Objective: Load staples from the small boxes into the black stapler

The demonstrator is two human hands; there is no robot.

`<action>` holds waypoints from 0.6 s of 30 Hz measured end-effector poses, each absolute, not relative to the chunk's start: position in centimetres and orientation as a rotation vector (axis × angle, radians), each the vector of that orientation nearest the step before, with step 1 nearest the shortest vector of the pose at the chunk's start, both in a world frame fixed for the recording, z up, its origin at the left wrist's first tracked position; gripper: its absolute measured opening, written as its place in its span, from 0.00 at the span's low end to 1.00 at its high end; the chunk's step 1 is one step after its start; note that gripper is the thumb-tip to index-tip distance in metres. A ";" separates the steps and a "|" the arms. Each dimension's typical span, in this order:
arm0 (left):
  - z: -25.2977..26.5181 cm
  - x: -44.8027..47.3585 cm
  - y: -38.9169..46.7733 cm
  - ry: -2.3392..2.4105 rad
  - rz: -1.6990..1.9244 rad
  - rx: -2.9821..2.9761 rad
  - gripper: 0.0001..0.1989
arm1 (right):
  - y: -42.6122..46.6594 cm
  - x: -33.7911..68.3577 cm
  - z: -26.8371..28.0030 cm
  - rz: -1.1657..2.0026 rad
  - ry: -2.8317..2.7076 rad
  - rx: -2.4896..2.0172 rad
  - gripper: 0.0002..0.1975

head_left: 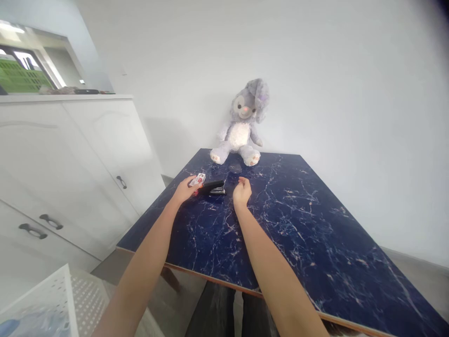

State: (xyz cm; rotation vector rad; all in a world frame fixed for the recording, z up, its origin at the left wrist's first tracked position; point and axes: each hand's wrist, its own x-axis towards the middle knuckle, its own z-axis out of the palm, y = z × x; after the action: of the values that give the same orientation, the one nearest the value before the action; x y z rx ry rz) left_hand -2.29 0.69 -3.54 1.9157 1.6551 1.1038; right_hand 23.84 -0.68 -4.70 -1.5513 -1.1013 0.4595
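Note:
My left hand is closed around a small white box with red and dark print, held over the left part of the table. Right beside that hand a black stapler lies on the tabletop, its head pointing right and its jaw partly apart, showing a metal strip. Part of its rear end is hidden by the fingers. To the right of the stapler, my right hand rests with its fingers curled together. Whatever may be inside those fingers cannot be made out.
A grey plush rabbit sits against the wall at the back of the dark blue marbled table. White cabinets stand to the left. A white perforated basket is at lower left, below table height.

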 end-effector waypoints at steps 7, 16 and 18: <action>-3.3 -2.4 0.8 1.684 1.016 1.949 0.34 | -1.1 25.5 -4.3 0.530 -1.145 -1.533 0.24; -2.5 -1.5 -0.2 1.817 1.019 1.965 0.21 | -3.0 24.6 -3.9 0.194 -1.897 -1.509 0.22; -2.2 -1.3 -0.3 1.824 1.057 1.971 0.19 | -3.5 24.7 -3.8 0.095 -1.928 -1.586 0.21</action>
State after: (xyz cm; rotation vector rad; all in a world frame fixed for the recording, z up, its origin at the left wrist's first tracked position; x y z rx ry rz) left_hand -1.26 -0.34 -2.21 1.9712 1.8242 1.0573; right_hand 24.71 -3.48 -3.76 -1.5857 -1.9283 0.0949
